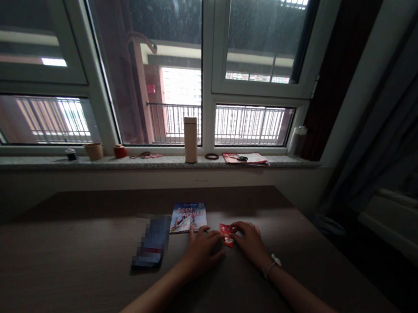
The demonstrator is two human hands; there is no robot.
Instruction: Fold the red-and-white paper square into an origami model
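Observation:
A small red piece of paper (226,236) with white markings lies on the dark table between my hands. My right hand (248,238) is closed at the paper's right edge, thumb and fingers gathered on it; a pale bracelet circles that wrist. Beside the paper's left edge rests my left hand (202,249), palm down with fingers apart. One left fingertip meets the paper's edge, and another reaches the lower corner of a blue and pink printed booklet (184,216). Left of that hand lies a dark, flat, phone-like object (152,244), partly blurred by pixelation.
Beyond the brown table (84,243) runs a stone windowsill (156,163). It carries a beige cylindrical flask (190,140), a tan cup (94,151), a small red container (120,151), a brown ring (212,156), scissors (241,158) on red-edged papers (259,159), and a clear bottle (297,142).

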